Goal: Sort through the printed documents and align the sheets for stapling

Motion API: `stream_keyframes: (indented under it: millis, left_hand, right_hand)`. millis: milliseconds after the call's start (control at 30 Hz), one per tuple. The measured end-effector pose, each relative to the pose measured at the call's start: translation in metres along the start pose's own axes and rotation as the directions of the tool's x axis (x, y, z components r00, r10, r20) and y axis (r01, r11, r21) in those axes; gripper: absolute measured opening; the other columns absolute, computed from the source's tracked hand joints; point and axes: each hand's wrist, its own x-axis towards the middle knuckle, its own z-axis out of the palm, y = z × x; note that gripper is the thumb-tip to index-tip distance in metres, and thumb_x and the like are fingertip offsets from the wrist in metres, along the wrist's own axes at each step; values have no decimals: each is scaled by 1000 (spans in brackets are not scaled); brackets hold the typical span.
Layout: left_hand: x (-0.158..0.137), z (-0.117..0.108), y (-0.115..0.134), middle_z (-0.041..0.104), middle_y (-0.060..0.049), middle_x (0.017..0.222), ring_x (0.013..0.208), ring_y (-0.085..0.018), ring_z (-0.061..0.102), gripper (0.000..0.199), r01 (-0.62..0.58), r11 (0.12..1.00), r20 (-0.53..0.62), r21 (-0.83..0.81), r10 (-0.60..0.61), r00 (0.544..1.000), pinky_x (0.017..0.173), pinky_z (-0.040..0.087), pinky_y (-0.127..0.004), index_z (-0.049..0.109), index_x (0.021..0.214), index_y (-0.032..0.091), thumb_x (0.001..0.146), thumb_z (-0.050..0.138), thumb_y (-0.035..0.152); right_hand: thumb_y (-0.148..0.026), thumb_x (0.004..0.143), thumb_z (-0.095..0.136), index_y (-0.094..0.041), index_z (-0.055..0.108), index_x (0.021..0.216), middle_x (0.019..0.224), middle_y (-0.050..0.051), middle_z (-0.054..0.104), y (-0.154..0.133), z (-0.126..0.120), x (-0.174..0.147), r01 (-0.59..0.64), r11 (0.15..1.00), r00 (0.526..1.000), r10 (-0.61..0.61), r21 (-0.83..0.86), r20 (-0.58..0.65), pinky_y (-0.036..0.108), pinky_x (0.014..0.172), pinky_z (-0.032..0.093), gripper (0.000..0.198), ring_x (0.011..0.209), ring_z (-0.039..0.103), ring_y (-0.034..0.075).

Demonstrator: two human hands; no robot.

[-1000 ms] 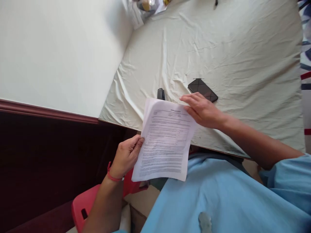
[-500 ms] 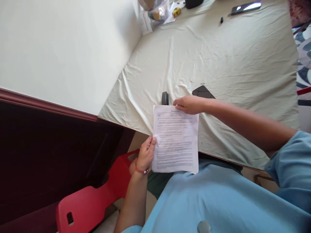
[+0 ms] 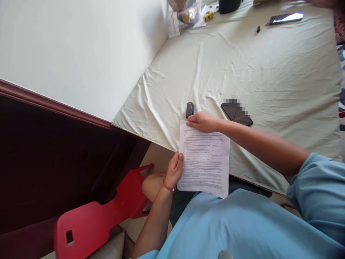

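A stack of printed paper sheets [image 3: 203,162] lies partly over the table's front edge, its lower end reaching my shirt. My left hand [image 3: 174,168], with a red bracelet at the wrist, pinches the sheets' left edge between thumb and fingers. At the top edge, my right hand [image 3: 202,121] grips the paper near its upper left corner, thumb and fingers pressed together. Just beyond those fingers a black stapler [image 3: 190,109] rests on the cloth. To the right, behind my forearm, is a dark phone-like flat object [image 3: 237,113], partly blurred out by pixels.
A pale wrinkled cloth covers the table [image 3: 242,64]. A phone [image 3: 286,18], a small black piece [image 3: 258,29], a yellow tape measure [image 3: 208,16] and a plastic bag [image 3: 190,14] lie at the back. A red chair [image 3: 88,223] stands left, near the white wall [image 3: 75,54].
My right hand has slid left along the paper's top edge to its corner. My left hand keeps its hold on the left edge. The whole view has shifted slightly.
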Motion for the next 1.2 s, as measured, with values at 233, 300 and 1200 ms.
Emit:
stream_keyframes:
  millis: [233, 300, 1200]
  left_hand:
    - [9, 14, -8, 59, -2, 75, 71, -13, 51, 54, 12, 999, -14, -30, -12, 1000, 67, 40, -26, 58, 78, 15, 91, 57, 67]
    - [14, 20, -13, 64, -4, 78, 73, -15, 57, 57, 99, 979, 4, -176, -99, 995, 70, 44, -27, 61, 81, 14, 83, 66, 71]
    - [38, 0, -15, 57, -1, 71, 69, -15, 50, 47, -31, 980, -44, 198, 40, 998, 65, 37, -26, 56, 74, 18, 94, 56, 61]
  right_hand:
    - [-33, 99, 46, -19, 64, 86, 92, 8, 69, 27, 12, 11, -96, 990, 995, 97, -107, -4, 30, 69, 35, 26, 80, 56, 19]
    - [-33, 99, 46, -19, 66, 85, 93, 8, 70, 38, 18, 15, -159, 980, 987, 162, -121, 15, 30, 70, 35, 28, 81, 57, 19]
    - [-30, 97, 48, -20, 72, 91, 92, 6, 72, 47, 27, 16, -115, 993, 993, 114, -41, -26, 28, 75, 38, 27, 82, 60, 19]
